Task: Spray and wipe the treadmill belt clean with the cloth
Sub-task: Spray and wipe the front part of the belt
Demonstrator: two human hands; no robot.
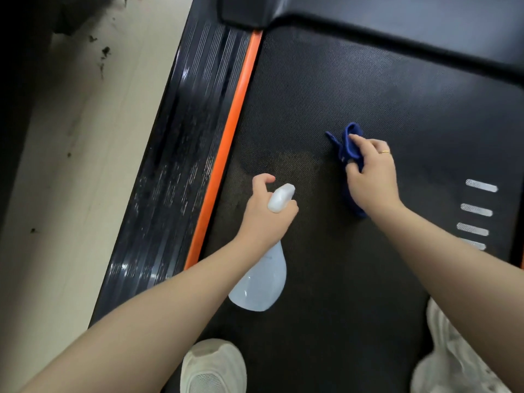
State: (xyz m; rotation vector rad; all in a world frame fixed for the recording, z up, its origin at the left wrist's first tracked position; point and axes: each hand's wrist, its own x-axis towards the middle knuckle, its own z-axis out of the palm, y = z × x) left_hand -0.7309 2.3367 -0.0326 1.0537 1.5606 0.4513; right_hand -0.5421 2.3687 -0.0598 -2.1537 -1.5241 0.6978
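The black textured treadmill belt fills the middle of the view. My left hand grips a translucent white spray bottle by its neck, nozzle pointing forward over the belt. A dull, dusty-looking patch lies on the belt just ahead of the nozzle. To the right, my right hand holds a bunched blue cloth above or against the belt; contact cannot be told.
An orange strip and a ribbed black side rail run along the belt's left edge, with beige floor beyond. The black motor cover lies ahead. White shoe and light trouser leg stand on the belt.
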